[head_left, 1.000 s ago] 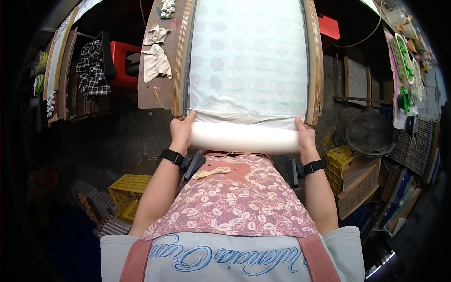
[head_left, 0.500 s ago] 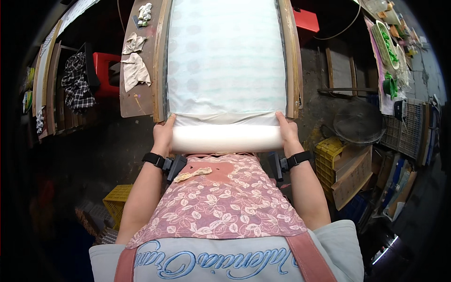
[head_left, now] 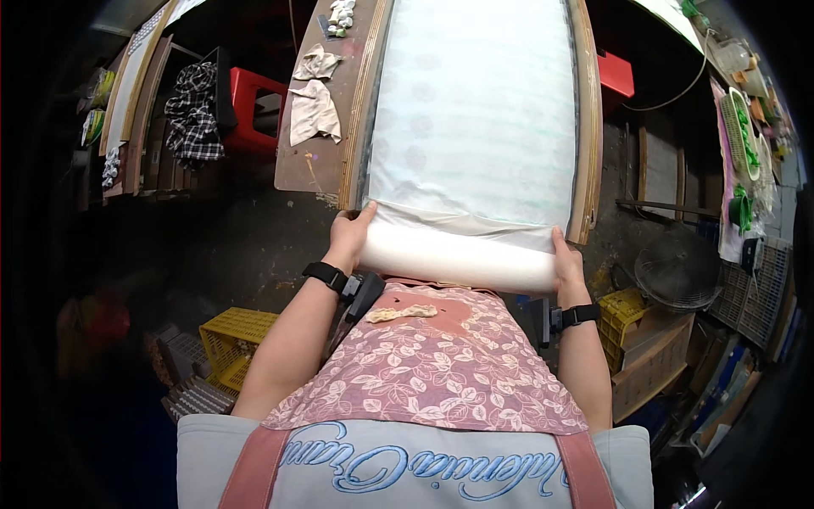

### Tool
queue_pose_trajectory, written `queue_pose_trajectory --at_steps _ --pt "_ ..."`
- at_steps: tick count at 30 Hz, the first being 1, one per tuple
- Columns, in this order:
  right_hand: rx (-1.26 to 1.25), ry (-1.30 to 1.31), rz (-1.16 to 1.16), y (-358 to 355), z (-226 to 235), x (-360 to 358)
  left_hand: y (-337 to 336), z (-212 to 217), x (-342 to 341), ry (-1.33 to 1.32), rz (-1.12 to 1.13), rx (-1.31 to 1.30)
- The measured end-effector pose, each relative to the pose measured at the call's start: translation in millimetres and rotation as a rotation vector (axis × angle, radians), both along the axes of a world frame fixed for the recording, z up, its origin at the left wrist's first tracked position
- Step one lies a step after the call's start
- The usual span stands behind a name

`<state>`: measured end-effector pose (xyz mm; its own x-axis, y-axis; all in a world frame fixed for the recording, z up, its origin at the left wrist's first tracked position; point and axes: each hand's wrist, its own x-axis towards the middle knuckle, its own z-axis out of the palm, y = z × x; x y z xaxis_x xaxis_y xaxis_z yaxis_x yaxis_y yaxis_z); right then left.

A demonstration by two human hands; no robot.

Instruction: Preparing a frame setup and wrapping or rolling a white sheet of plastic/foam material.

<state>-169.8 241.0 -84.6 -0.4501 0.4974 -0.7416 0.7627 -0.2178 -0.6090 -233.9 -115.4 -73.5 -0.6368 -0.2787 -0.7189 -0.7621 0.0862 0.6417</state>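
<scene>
A thick white roll of thin sheet material (head_left: 458, 257) lies crosswise at the near end of a long worktable. From it a pale, see-through sheet (head_left: 475, 110) stretches away along the tabletop, with faint green streaks and grey spots showing through. My left hand (head_left: 348, 237) holds the roll's left end, thumb up at the sheet's edge. At the other end my right hand (head_left: 569, 259) has the same hold, its thumb pointing away from me. The fingers under the roll are mostly hidden. Between my thumbs the sheet is wrinkled just beyond the roll.
Wooden rails (head_left: 363, 110) border the table. Crumpled beige cloths (head_left: 315, 113) lie on a brown board at left, near a red stool (head_left: 257, 110). A yellow crate (head_left: 237, 339) sits low at left. On the right are a round fan (head_left: 677, 270) and a wooden box (head_left: 653, 356).
The whole view has shifted, so table, roll and hands appear further right and slightly tilted. Both hands keep their hold on the roll's ends.
</scene>
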Motion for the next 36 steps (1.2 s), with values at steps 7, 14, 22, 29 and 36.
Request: queue_pose_trajectory --at_steps 7,14,22,29,36 --pt "-0.043 0.015 -0.005 -2 1 1 -2 6 2 -0.048 -0.013 0.076" --pt "-0.094 0.106 -0.011 -4 -5 14 -9 5 9 -0.071 -0.102 0.128" --pt "-0.295 0.122 -0.051 -3 22 15 0 16 25 0.001 -0.155 -0.039" --pt "-0.130 0.025 0.060 0 38 18 6 35 17 0.050 -0.134 0.109" --pt "0.759 0.212 0.709 -40 107 4 10 65 5 -0.098 -0.192 0.096"
